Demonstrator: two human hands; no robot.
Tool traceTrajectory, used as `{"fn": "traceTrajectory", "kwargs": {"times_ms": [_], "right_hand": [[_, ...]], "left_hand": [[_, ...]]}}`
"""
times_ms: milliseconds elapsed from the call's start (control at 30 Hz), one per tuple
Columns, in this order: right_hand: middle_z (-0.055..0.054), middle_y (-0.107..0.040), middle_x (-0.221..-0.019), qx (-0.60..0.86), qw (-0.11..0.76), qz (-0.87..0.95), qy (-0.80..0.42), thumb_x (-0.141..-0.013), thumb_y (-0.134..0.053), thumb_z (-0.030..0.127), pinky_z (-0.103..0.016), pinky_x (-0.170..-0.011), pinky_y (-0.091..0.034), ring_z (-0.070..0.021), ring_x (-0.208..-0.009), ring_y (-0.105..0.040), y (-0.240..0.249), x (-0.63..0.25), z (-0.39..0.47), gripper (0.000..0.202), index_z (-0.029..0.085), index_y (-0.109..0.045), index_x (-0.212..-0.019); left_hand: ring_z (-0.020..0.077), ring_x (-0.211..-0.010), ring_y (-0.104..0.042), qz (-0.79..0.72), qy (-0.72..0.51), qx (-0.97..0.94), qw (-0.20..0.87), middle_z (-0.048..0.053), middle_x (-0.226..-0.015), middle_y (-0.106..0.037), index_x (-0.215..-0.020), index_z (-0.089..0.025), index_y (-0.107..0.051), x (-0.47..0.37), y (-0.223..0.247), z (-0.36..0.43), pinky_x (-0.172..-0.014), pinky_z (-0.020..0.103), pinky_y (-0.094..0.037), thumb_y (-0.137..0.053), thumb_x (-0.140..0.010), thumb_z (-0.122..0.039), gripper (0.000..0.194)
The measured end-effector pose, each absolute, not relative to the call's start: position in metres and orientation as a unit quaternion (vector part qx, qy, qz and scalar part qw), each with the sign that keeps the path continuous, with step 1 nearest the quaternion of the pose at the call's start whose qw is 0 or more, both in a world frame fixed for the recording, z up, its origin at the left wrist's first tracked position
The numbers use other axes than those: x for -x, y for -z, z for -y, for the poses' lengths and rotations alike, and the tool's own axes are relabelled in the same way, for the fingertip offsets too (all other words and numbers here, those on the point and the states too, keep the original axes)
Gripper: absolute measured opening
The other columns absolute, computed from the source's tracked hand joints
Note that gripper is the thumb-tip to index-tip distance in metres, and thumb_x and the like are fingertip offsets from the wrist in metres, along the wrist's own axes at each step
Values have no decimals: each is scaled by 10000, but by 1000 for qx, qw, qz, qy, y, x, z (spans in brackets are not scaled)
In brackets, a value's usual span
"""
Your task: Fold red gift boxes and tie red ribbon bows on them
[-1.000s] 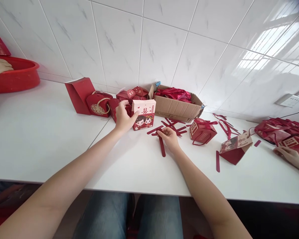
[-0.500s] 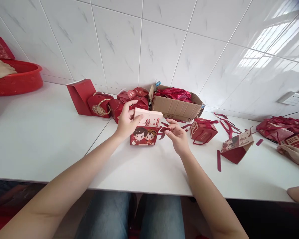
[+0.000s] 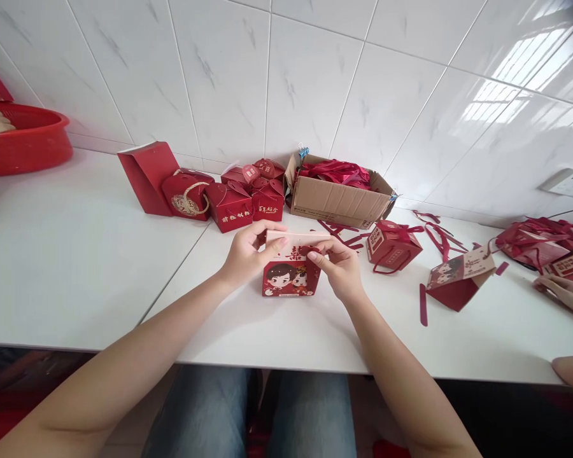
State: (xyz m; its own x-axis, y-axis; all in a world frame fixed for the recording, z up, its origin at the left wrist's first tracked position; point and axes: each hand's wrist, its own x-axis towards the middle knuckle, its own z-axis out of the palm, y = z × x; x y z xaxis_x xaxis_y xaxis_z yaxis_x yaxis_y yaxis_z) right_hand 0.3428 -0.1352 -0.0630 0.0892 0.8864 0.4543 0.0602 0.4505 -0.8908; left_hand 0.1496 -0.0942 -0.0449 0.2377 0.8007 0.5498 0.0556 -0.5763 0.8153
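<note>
A small red-and-pink gift box [image 3: 286, 280] with two cartoon figures and red characters on its front stands upright on the white table before me. My left hand [image 3: 251, 254] grips its upper left side, thumb on the front and fingers at the back. At the upper right of the box, my right hand [image 3: 339, 264] pinches a dark red ribbon [image 3: 310, 250] against the front. Most of that ribbon is hidden by my fingers.
Several red boxes [image 3: 232, 207] stand at the wall, left of a cardboard carton [image 3: 339, 202] of ribbons. To the right are a tied box [image 3: 394, 245], a tent-shaped box [image 3: 458, 280] and loose strips. Another person's hand [image 3: 566, 292] rests far right; another reaches into a red basin [image 3: 33, 146].
The gift box has shifted slightly right and lower in view. My right hand has brought the ribbon from beside the box onto its upper right front.
</note>
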Motion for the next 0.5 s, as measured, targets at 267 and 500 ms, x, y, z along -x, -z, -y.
{"fn": "traceTrajectory", "kwargs": {"times_ms": [267,500], "right_hand": [[-57,-533,-1074,473,633,583,-188,-683,-782,400,-453,-1006,-415,-236,-1118,-516,65,-336,140,174,247,-702,-706],[-58,-528,-1249,439,625,630,-143,-700,-782,351,-506,-1049,-385,-276,-1251,-465,62,-336,144,112,264,-712,-713]], "left_hand": [[225,-1021,-620,-296,-520,-704,383,108,-1120,-648,-799,-162,-586,-154,44,101,-770,309,-501,-635,-832,-368,214],[131,-611,-528,-329,-504,-713,359,-20,-672,-573,-783,-187,-508,-157,48,107,-604,261,-425,-588,-853,-417,254]]}}
